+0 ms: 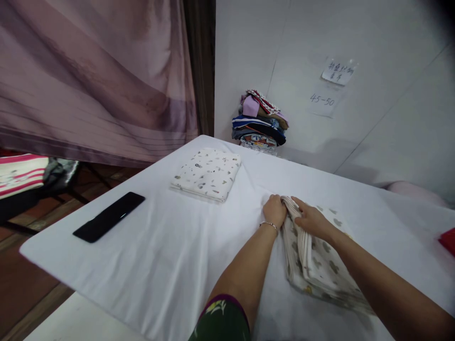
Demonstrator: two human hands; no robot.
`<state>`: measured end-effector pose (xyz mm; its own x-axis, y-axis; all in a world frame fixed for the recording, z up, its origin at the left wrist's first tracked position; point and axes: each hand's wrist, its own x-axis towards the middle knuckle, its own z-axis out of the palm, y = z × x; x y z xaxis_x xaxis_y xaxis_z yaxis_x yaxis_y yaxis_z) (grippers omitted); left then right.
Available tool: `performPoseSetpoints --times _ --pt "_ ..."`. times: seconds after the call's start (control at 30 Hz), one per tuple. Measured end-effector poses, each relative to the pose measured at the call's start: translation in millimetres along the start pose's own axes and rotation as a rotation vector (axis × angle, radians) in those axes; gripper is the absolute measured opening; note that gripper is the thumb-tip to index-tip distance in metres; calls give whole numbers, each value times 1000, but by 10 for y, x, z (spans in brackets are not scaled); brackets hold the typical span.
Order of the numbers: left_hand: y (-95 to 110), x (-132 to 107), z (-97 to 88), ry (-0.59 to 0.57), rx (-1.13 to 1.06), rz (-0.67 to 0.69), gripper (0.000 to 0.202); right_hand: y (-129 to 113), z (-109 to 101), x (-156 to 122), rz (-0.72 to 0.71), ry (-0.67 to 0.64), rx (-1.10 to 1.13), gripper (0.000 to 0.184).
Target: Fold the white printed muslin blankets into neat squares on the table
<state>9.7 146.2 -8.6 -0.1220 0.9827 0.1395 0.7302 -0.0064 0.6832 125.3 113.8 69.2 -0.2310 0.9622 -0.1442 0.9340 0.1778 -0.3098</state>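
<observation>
A cream cloth with a grey print (320, 265) lies partly folded on the white table (170, 255), just right of centre. My left hand (274, 210) is closed on the cloth's far folded edge. My right hand (313, 219) rests on top of the same fold, fingers curled over the cloth right beside the left hand. A silver bracelet circles my left wrist. Further left lies a second, neatly folded patterned cloth (208, 173), apart from both hands.
A black phone (109, 216) lies near the table's left edge. A stack of folded coloured clothes (259, 121) sits at the far corner against the white wall. A mauve curtain (95, 71) hangs at left. A red object (448, 239) shows at the right edge.
</observation>
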Motion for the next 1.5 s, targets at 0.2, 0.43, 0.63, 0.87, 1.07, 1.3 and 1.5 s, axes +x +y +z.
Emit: performPoseSetpoints --times 0.2,0.43,0.63,0.87,1.07,1.3,1.5 --pt "-21 -24 -16 -8 -30 14 15 59 9 7 9 7 52 76" --pt "8 -81 -61 25 -98 10 19 92 31 11 1 5 81 75" --pt "25 -93 -107 -14 -140 27 23 64 20 -1 -12 -20 106 74" --pt "5 -51 -72 3 -143 26 21 100 35 11 -12 -33 97 75" --pt "-13 -55 -61 7 -189 16 20 112 45 15 -23 -33 102 75" --pt "6 -58 -80 3 -200 -22 20 126 52 17 -37 -39 129 75" --pt "10 -59 -95 -27 -187 28 24 126 40 8 -37 -30 129 75"
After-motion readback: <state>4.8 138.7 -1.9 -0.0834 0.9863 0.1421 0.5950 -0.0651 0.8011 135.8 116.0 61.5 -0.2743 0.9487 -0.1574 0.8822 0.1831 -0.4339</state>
